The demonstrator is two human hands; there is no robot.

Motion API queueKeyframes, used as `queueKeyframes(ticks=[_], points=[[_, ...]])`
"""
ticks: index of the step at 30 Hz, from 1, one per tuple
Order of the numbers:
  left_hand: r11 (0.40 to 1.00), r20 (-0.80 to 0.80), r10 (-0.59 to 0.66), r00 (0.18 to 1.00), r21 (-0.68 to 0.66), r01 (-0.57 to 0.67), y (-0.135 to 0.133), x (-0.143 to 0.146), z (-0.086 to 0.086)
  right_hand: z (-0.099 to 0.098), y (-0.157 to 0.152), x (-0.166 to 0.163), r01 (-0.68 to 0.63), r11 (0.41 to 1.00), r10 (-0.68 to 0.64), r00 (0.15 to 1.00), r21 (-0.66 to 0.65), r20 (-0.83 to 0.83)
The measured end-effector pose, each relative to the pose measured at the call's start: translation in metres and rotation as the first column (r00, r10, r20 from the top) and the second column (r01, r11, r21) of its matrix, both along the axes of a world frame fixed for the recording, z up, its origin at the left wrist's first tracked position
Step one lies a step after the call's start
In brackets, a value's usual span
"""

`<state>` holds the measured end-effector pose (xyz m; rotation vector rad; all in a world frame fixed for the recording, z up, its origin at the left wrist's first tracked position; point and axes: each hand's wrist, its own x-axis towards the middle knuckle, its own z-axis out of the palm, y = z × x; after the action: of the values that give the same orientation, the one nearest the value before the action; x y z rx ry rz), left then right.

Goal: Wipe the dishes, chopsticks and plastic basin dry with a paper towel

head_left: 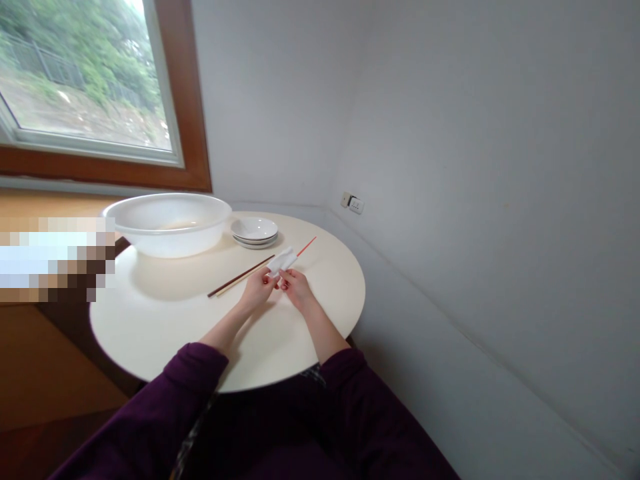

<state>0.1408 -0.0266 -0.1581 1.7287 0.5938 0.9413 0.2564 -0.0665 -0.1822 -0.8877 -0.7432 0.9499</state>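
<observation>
Best with left hand [260, 291] pinching the chopsticks [240, 277] firm, right hand [299, 288] pinching the white tissue [281, 260], sliding tipward at frame centre.

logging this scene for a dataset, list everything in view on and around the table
table: one, cream, round, in the room corner
basin: one, white, far left of the table
dishes: small stack, count unclear, white, right of the basin
chopsticks: one pair, dark brown with red ends, mid-table
cloth: one, white, wrapped around the chopsticks
window: one, brown frame, upper left
wall sockets: two, pale, low on the wall behind the table
sleeves: two, purple, bottom edge
left hand: one, pinching the cloth
right hand: one, pinching the cloth
</observation>
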Motion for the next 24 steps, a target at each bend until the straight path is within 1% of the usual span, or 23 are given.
queueKeyframes(ticks=[8, 13, 24], points=[[0.991, -0.016, -0.055, 0.998, -0.12, 0.053, -0.005, -0.0006, 0.0056, 0.0065, -0.0069, -0.0045, -0.059, 0.998, 0.059, 0.998, -0.019, -0.013], [0.985, -0.009, -0.078, 0.997, -0.155, 0.076, -0.0045, 0.0004, 0.0049, 0.0099, -0.0097, -0.0064, -0.098, 0.995, 0.098, 0.995, -0.02, -0.004], [0.972, -0.039, -0.124, 0.991, -0.206, 0.114, -0.0044, 0.0023, 0.0054, 0.0088, -0.0098, -0.0057, -0.072, 0.997, 0.072, 0.997, -0.017, 0.012]])
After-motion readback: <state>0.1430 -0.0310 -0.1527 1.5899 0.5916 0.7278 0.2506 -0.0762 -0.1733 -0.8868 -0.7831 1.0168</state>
